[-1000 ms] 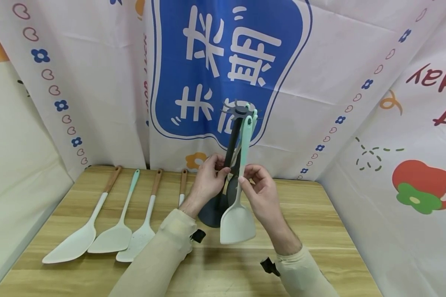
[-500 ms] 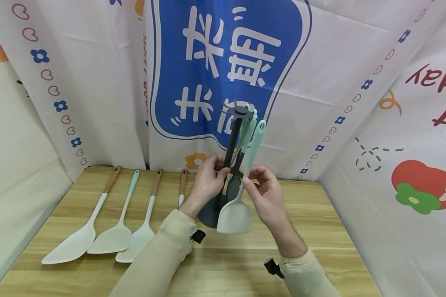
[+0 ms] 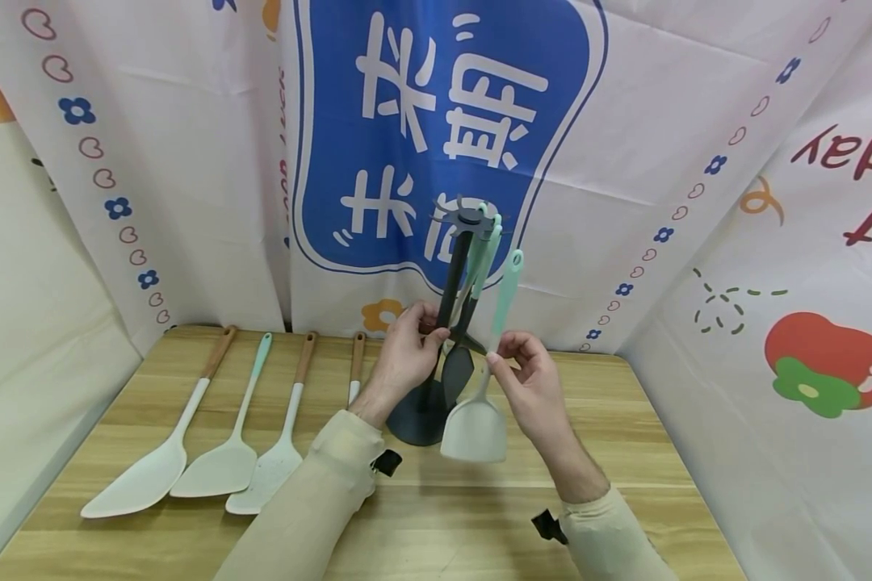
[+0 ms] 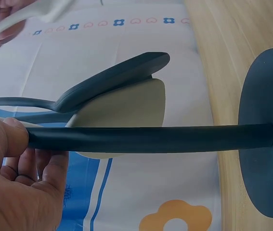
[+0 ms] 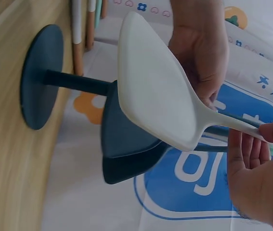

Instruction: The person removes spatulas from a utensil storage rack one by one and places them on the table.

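Observation:
My left hand [image 3: 410, 347] grips the dark pole of a utensil stand [image 4: 175, 138], which stands upright on its round base on the table. Between the thumb and fingers of my right hand [image 3: 526, 379] is the pale shaft of a spatula [image 3: 475, 430] with a mint-green handle. Its broad cream blade hangs down in front of the stand, and its handle top is apart from the stand's hooked crown [image 3: 472, 216]. Several other utensils with mint handles hang from the crown, among them a dark-headed one [image 3: 456, 373]. A cream blade [image 4: 126, 108] shows behind the pole in the left wrist view.
On the left of the wooden table [image 3: 589, 500] lie a white utensil with a brown handle [image 3: 141, 476], a mint-handled spatula [image 3: 221, 466] and a brown-handled turner [image 3: 276, 468]. Another brown handle [image 3: 358, 355] shows beside my left wrist. Printed cloth [image 3: 211, 202] hangs behind.
My right hand has moved right with the spatula, and its handle top has come away from the stand's crown and dropped lower. The left hand stays on the pole.

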Available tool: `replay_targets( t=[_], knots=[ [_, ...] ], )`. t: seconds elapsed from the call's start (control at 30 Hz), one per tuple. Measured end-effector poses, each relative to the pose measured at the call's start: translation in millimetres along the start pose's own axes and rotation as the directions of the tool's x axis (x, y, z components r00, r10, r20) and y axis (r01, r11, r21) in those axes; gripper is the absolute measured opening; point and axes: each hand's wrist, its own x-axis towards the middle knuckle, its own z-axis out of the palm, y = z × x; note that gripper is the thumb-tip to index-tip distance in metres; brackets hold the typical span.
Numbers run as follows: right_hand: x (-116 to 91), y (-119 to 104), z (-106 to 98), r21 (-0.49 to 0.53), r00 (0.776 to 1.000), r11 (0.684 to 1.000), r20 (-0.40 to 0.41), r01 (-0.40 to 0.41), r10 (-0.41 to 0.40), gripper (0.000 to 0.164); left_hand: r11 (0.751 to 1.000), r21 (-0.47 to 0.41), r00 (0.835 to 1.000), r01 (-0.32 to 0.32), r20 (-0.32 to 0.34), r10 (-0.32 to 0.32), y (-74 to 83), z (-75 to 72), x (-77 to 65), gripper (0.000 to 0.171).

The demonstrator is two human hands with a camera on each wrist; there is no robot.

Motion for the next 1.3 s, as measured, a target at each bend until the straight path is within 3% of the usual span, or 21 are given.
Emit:
replay_targets(
  t=[0.27, 0.53, 1.0, 1.3],
  knots=[
    [4, 21, -9, -0.008, 0.996, 0.996, -0.01, -0.084, 0.084, 0.023, 1.0, -0.001, 1.0, -0.002, 0.0, 0.002, 0.5, 0.1, -0.2, 0.015],
    [11, 46, -13, -0.082, 0.989, 0.985, -0.011, -0.15, 0.149, 0.023, 1.0, -0.004, 1.0, -0.006, 0.002, 0.006, -0.1, 0.0, -0.4, 0.015],
    [21, 83, -16, -0.143, 0.98, 0.97, -0.006, -0.198, 0.199, 0.021, 1.0, -0.006, 1.0, 0.005, 0.001, -0.005, 0.7, 0.2, -0.9, 0.015],
    [25, 99, -21, -0.163, 0.96, 0.948, 0.008, -0.274, 0.279, 0.023, 1.0, 0.0, 1.0, 0.016, 0.0, -0.016, 0.1, 0.6, -0.7, 0.016]
  ],
)
